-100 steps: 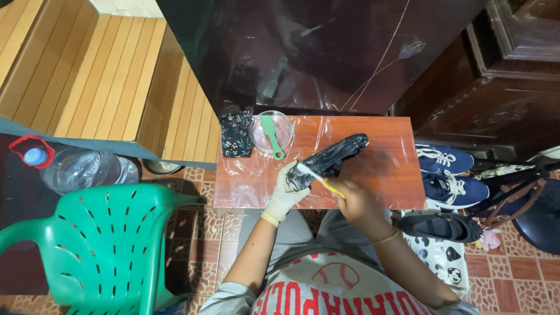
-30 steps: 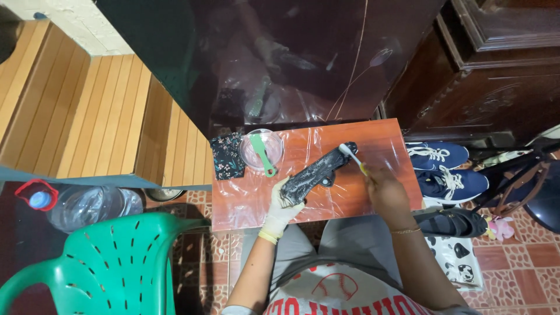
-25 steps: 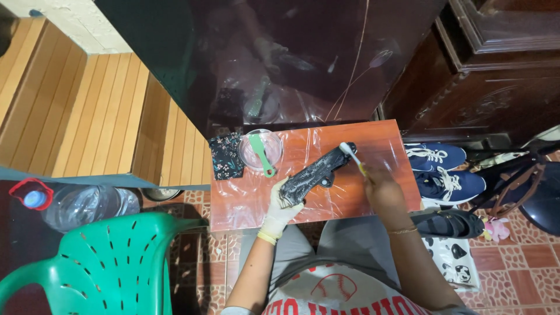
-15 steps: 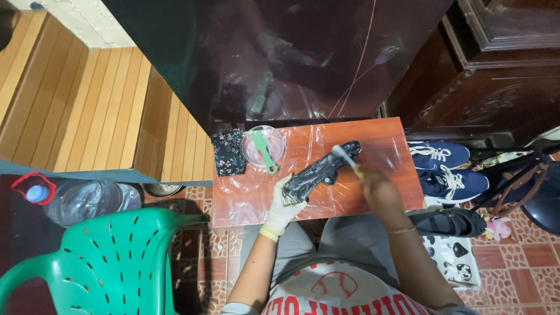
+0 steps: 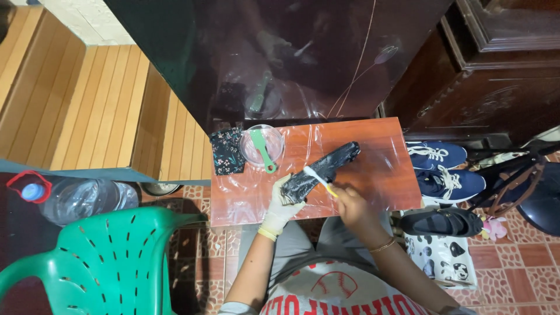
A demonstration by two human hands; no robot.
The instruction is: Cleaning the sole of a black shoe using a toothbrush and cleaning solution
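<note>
Gloved left hand (image 5: 282, 201) grips black shoe (image 5: 321, 173) at its 7 o'clock end, on surface (image 5: 385, 169). Right hand (image 5: 348, 199) closed around toothbrush (image 5: 319, 181), bristles on shoe.

Left hand (image 5: 280, 204): covered by a pale, cream-coloured glove with a rolled yellowish cuff at the wrist; forearm above it bare. Right hand (image 5: 350, 203): ungloved, thin gold-coloured bangle on the wrist. Torso: white shirt with red lettering and a red baseball outline on the chest; grey trousers over the knees.
</note>
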